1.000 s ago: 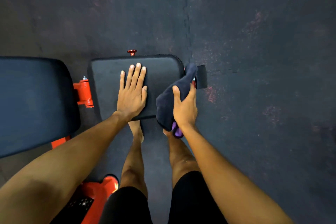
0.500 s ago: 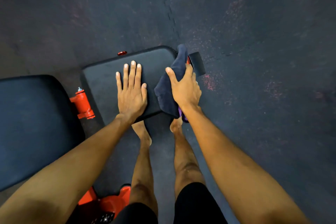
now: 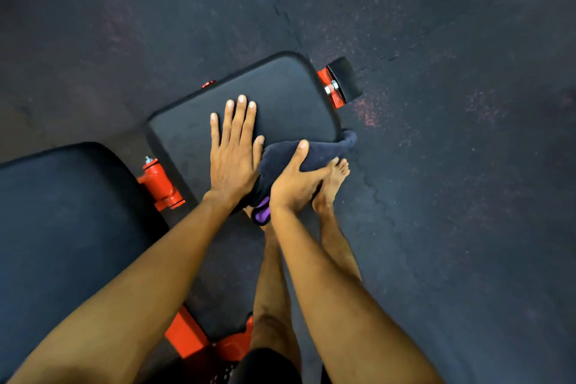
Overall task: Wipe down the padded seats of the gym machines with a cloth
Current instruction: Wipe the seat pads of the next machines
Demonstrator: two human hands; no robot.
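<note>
A black padded seat [image 3: 280, 93] of an orange-framed gym bench lies below me, tilted in the view. My left hand [image 3: 233, 153] rests flat on its near half with straight fingers. My right hand [image 3: 296, 181] grips a dark blue cloth [image 3: 314, 150] bunched against the seat's near right edge; a purple part of the cloth [image 3: 261, 212] hangs below my wrist. The cloth's tip reaches just past the seat's near right corner.
A larger black back pad [image 3: 62, 227] lies at the left, joined by an orange hinge [image 3: 159, 184]. An orange bracket with a black roller [image 3: 343, 78] sticks out at the seat's far right. Orange frame [image 3: 187, 333] runs below. My bare feet [image 3: 333, 184] stand on dark rubber flooring [image 3: 452, 165].
My right hand has dragged the cloth from the seat's right side near the roller back along the edge to the near right corner. The left hand stays flat on the pad.
</note>
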